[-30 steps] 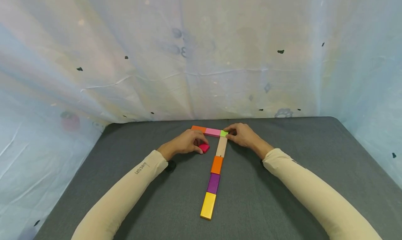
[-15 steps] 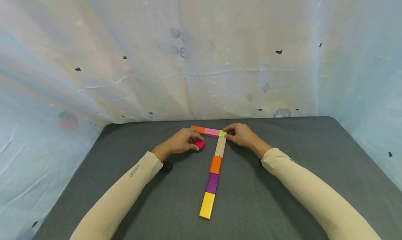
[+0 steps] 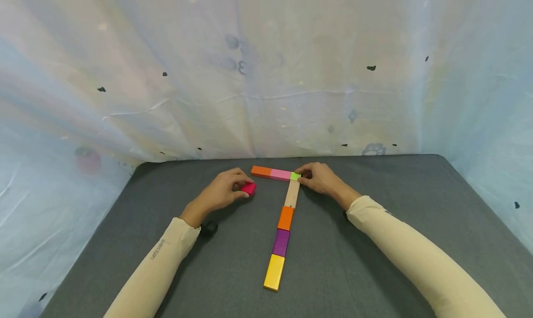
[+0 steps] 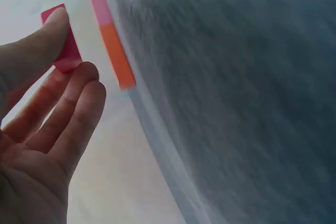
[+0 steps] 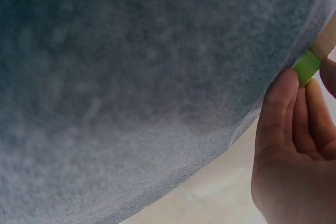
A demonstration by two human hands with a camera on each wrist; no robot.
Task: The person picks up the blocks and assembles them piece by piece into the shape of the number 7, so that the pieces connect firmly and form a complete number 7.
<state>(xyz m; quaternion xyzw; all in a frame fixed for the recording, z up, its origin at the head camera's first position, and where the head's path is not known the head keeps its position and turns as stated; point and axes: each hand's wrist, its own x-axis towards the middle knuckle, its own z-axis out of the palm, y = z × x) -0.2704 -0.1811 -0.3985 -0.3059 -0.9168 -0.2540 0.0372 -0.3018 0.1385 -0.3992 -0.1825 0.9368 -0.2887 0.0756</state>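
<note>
In the head view my left hand [image 3: 220,190] pinches a red block [image 3: 248,189] left of the row, thumb on one side and fingers on the other. The left wrist view shows that red block [image 4: 68,51] between thumb and fingertips. My right hand [image 3: 322,179] is at the corner of the row, its thumb and finger holding a small green block [image 5: 307,67]. A pink block [image 3: 281,175] and an orange block [image 3: 261,171] run left from the green one. A plain wooden block [image 3: 292,194] extends from it toward me.
Below the wooden block the line continues with a second orange block [image 3: 285,218], a purple block [image 3: 281,242] and a yellow block [image 3: 274,272]. All lie on a dark grey cloth-covered table [image 3: 354,271]. A pale patterned curtain [image 3: 266,77] hangs behind and at the sides.
My left hand has moved left with the red block, away from the line and past the far-left orange block's near side. My right hand has stayed at the green block.
</note>
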